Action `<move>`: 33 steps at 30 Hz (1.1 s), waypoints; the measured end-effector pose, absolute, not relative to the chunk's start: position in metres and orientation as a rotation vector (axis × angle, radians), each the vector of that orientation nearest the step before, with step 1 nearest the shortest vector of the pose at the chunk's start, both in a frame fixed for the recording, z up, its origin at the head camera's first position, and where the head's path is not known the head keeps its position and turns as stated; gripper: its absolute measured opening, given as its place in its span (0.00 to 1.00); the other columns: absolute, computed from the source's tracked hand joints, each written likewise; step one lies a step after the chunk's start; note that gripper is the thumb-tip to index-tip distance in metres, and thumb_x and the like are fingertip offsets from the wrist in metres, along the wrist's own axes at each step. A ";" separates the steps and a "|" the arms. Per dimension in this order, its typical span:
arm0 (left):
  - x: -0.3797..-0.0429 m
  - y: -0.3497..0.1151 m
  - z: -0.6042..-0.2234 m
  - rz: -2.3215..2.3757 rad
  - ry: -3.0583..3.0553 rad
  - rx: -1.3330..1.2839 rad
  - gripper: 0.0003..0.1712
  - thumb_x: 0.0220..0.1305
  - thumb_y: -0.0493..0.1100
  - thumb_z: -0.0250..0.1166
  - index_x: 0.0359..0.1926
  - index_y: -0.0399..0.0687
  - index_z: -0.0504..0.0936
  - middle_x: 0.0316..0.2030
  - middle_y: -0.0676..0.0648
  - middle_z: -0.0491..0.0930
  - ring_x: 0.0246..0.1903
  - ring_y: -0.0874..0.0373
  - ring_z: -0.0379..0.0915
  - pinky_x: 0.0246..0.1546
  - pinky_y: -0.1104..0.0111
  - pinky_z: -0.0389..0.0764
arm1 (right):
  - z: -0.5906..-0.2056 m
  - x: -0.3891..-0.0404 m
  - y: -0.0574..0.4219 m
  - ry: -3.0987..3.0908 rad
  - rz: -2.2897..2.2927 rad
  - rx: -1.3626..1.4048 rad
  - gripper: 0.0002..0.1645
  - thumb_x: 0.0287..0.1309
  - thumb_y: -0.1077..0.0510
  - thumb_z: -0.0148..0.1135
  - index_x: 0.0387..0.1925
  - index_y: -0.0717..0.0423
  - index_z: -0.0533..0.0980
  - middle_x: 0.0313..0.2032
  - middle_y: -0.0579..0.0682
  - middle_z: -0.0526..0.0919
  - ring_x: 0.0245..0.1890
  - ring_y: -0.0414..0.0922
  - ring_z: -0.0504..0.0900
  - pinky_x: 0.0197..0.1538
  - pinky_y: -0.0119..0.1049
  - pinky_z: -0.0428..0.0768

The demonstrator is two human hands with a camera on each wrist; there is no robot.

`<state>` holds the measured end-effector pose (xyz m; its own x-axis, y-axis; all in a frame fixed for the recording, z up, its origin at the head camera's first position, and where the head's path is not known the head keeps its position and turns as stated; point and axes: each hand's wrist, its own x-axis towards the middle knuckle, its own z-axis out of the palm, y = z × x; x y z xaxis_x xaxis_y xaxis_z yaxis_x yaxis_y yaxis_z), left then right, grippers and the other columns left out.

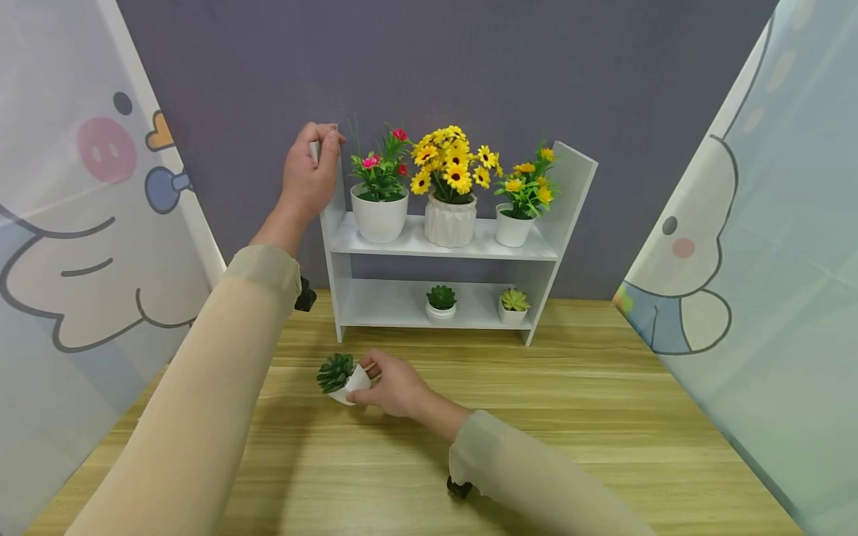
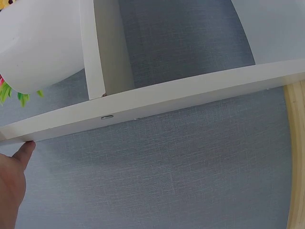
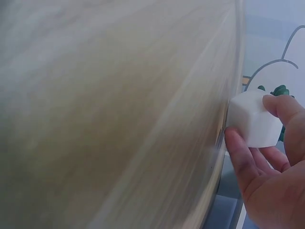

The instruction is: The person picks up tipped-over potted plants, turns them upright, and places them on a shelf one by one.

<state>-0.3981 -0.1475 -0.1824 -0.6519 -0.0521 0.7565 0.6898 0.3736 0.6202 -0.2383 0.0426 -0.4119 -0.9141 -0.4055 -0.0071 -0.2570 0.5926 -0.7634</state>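
My left hand [image 1: 310, 170] grips the top of the left side panel of a small white two-tier shelf [image 1: 395, 292]. In the left wrist view, a fingertip of that hand [image 2: 12, 183] touches the panel's edge. Low over the wooden table, in front of the shelf, my right hand [image 1: 397, 385] holds a dark green succulent [image 1: 335, 372] by its white pot [image 1: 357, 381]. The plant is tilted, its leaves pointing left. In the right wrist view, thumb and fingers are round the white pot [image 3: 255, 119], which hides most of the leaves.
On the upper shelf stand a pink-flowered plant [image 1: 380, 212], yellow daisies [image 1: 450, 223] and a yellow-flowered plant [image 1: 514, 225]. Two small succulents, one dark green [image 1: 441, 298] and one light green [image 1: 514, 301], sit below. Printed curtains flank the wooden table [image 1: 603, 417].
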 end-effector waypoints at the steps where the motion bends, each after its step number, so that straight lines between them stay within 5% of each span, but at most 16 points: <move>1: -0.398 -0.148 -0.182 -1.336 -1.926 -0.552 0.13 0.87 0.49 0.52 0.38 0.56 0.73 0.58 0.45 0.82 0.77 0.61 0.70 0.76 0.66 0.72 | -0.412 -0.238 0.044 2.636 -1.221 -0.559 0.29 0.59 0.51 0.84 0.57 0.51 0.79 0.51 0.49 0.89 0.42 0.38 0.86 0.42 0.31 0.84; 16: -0.401 -0.151 -0.185 -1.315 -1.914 -0.551 0.13 0.87 0.50 0.52 0.37 0.61 0.72 0.58 0.45 0.82 0.77 0.62 0.70 0.75 0.66 0.73 | -0.415 -0.238 0.057 2.513 -1.308 -0.608 0.29 0.60 0.60 0.82 0.59 0.57 0.76 0.53 0.54 0.87 0.49 0.45 0.87 0.50 0.31 0.86; 33: -0.399 -0.147 -0.183 -1.357 -1.891 -0.567 0.13 0.86 0.48 0.54 0.36 0.60 0.72 0.53 0.53 0.81 0.76 0.59 0.71 0.76 0.68 0.71 | -0.423 -0.245 0.063 2.501 -1.292 -0.563 0.31 0.62 0.61 0.79 0.63 0.60 0.75 0.48 0.51 0.87 0.46 0.40 0.83 0.51 0.36 0.85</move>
<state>-0.3993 -0.1467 -0.1825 -0.6372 -0.0603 0.7683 0.7085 0.3463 0.6148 -0.2454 0.0631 -0.4226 -0.8880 -0.4559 -0.0596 -0.2154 0.5270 -0.8221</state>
